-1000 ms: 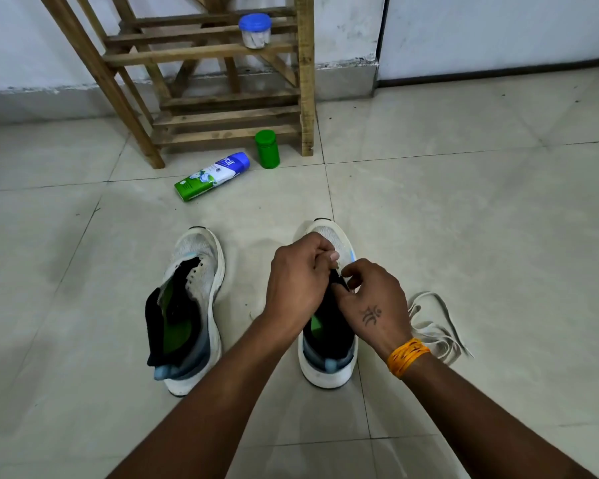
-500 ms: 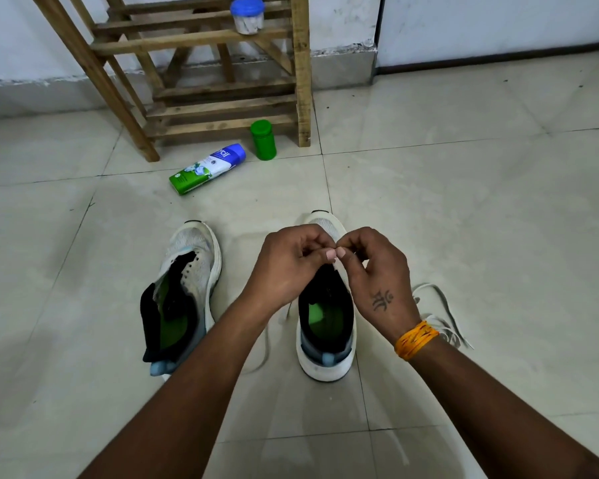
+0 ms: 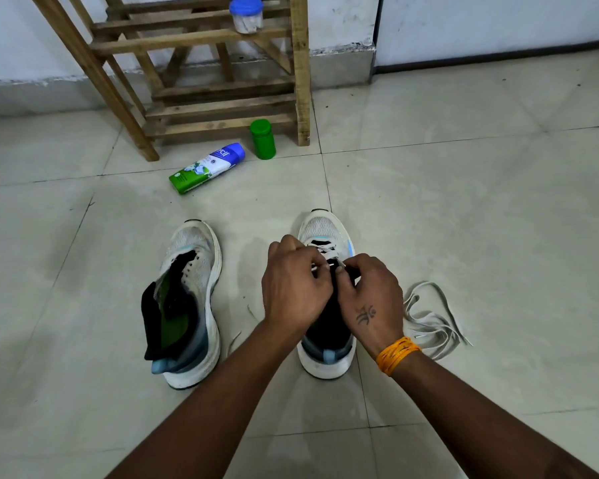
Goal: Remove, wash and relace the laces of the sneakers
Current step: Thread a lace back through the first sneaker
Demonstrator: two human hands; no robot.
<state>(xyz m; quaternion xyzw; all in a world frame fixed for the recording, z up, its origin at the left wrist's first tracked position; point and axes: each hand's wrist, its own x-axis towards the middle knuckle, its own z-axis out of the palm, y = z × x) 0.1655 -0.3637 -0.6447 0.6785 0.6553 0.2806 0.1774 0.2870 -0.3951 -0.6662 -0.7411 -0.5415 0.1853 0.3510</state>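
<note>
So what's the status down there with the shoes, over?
Both hands, left and right, pinching the lace on the right sneaker. Left sneaker unlaced. Spare lace loose on floor. Nothing in the way.

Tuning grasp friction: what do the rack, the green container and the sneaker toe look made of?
Rack: raw unfinished wood, visible grain, rough slats. Green container: likely plastic, smooth, faint sheen. Right sneaker toe: woven mesh fabric, matte; sole looks like foam or rubber.

White right sneaker upright on floor, partly laced, unlaced left sneaker beside it, loose lace piled right
</note>
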